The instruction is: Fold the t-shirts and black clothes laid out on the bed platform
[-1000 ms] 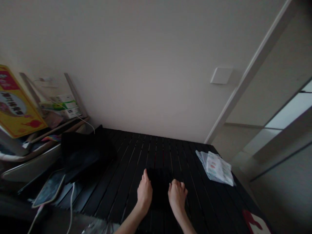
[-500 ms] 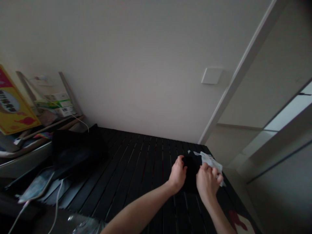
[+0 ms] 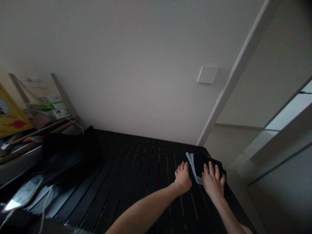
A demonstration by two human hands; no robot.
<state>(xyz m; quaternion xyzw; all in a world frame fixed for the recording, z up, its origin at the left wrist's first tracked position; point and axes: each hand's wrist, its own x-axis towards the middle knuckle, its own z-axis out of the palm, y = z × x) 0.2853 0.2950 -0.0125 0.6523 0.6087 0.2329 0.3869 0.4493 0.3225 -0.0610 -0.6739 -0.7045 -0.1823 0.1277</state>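
Observation:
My right hand point(image 3: 213, 182) lies on a folded black cloth point(image 3: 209, 165), its fingers spread flat and not gripping. The cloth sits on a pale printed packet point(image 3: 193, 167), which shows only as a light blue-white strip along the cloth's left side. My left hand point(image 3: 182, 178) rests on the dark slatted table point(image 3: 136, 162) with its fingers apart, just left of that strip. It holds nothing. The rest of the packet is hidden under the cloth.
A black bag point(image 3: 70, 156) lies at the table's left side. Beyond it are a phone point(image 3: 24, 193) with a white cable and a cluttered shelf with a yellow box point(image 3: 9, 115). The table's right edge runs close to my right hand, beside a door frame point(image 3: 234, 78).
The black cloth has moved from the table's middle rightward onto the printed packet, now covering most of it. Both hands have moved right with it and let go, opening flat.

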